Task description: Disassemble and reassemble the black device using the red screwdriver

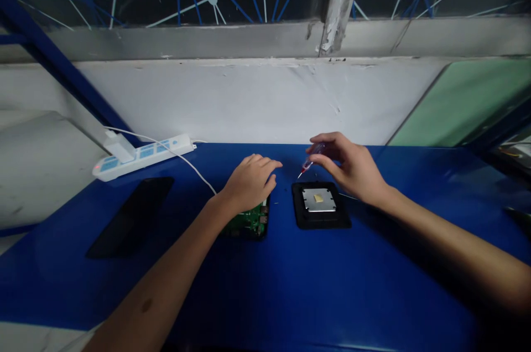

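My left hand (251, 181) reaches over a green circuit board (248, 223) in a dark casing and hides much of it. Its fingers are stretched out and hold nothing. In my right hand (350, 166) is a small screwdriver (309, 164) with a clear handle and a red collar, its thin tip pointing down and to the left. Below that tip, on the table, lies a square black cover (302, 219) with a silver metal plate (309, 205) on it. A small tan pad (318, 198) sits in the middle of the plate.
Tiny dark bits lie on the blue table (265, 291) between board and cover. On the left are a flat dark slab (130, 216) and a white power strip (168, 147) with a plugged-in charger (119, 146). A white cable (188, 162) runs toward my left wrist. A wall stands behind.
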{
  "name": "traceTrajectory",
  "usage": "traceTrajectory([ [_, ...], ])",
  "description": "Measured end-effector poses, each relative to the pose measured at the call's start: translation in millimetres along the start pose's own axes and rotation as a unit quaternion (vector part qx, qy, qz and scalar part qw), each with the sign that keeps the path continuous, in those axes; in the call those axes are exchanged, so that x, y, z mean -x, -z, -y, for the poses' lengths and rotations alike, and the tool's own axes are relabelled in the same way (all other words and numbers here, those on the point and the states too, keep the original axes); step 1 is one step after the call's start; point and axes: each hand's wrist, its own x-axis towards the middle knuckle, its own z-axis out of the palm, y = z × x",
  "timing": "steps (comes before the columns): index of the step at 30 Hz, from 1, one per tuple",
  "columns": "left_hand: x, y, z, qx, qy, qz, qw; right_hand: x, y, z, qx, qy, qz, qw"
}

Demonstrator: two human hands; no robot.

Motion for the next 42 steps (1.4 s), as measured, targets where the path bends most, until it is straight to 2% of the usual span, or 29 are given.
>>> traceTrajectory([
  [5,0.1,-1.8,0.3,-0.035,-0.016,0.013,0.999,5.1,-9.7,1.7,-0.020,-0.005,0.030,0.999],
  [11,1.5,-1.7,2.7,-0.035,-0.019,0.014,0.999,7.0,-11.3,2.9,-0.025,-0.033,0.051,0.998],
  [16,2.2,-1.0,2.4,-0.029,-0.020,0.005,0.999,5.6,-8.6,6.5,-0.034,-0.042,0.034,0.998],
  [22,3.0,-1.2,-9.5,0.008,-0.041,0.009,0.999,-4.7,10.6,5.8,-0.092,-0.050,-0.001,0.995],
  [29,2.5,-7.7,-23.5,0.032,-0.088,0.031,0.995,-15.4,37.4,-5.9,-0.116,-0.132,0.043,0.984],
  [42,4.5,-10.1,-25.1,0.047,-0.114,0.046,0.991,-11.9,25.6,-14.7,-0.156,-0.170,0.103,0.968],
])
